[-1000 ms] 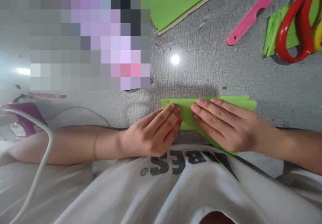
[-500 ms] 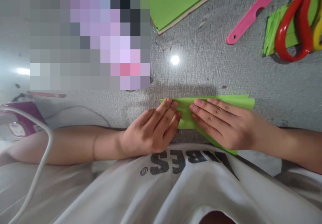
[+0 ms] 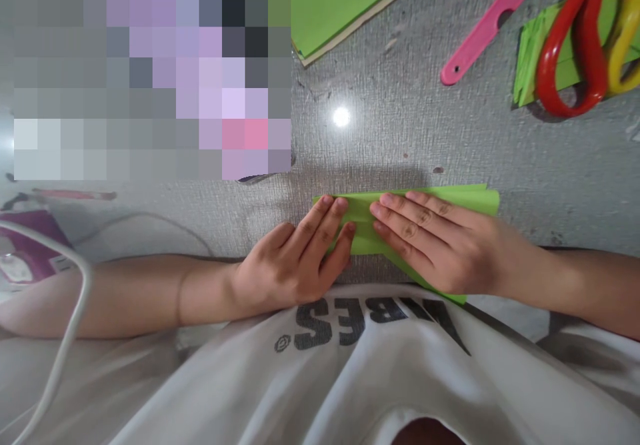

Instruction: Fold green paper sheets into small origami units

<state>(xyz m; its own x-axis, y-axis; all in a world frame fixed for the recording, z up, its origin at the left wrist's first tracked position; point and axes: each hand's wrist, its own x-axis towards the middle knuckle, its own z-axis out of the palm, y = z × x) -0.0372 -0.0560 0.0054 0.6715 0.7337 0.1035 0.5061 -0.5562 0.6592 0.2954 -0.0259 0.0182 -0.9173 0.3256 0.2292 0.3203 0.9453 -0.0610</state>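
A folded sheet of green paper (image 3: 361, 235) lies on the grey table close to my body, one flap slanting down toward my shirt. My left hand (image 3: 300, 258) rests on its left end, fingers stretched out and fingertips by the folded far edge. On the right part, my right hand (image 3: 440, 241) lies flat with its fingers extended, covering much of the paper. Both hands press on the sheet without gripping it. The thumbs are mostly hidden.
Green sheets (image 3: 345, 5) are stacked at the back. A pink cutter-like handle (image 3: 485, 31) lies right of them. Scissors with red handles (image 3: 550, 58) rest on small green paper pieces (image 3: 525, 51). A white cable (image 3: 75, 318) and a purple box (image 3: 37, 238) are at left. Pixelation hides the upper left.
The whole view has shifted slightly, so things sit a little further left. My left fingers have spread slightly on the paper; the right hand keeps its place on it.
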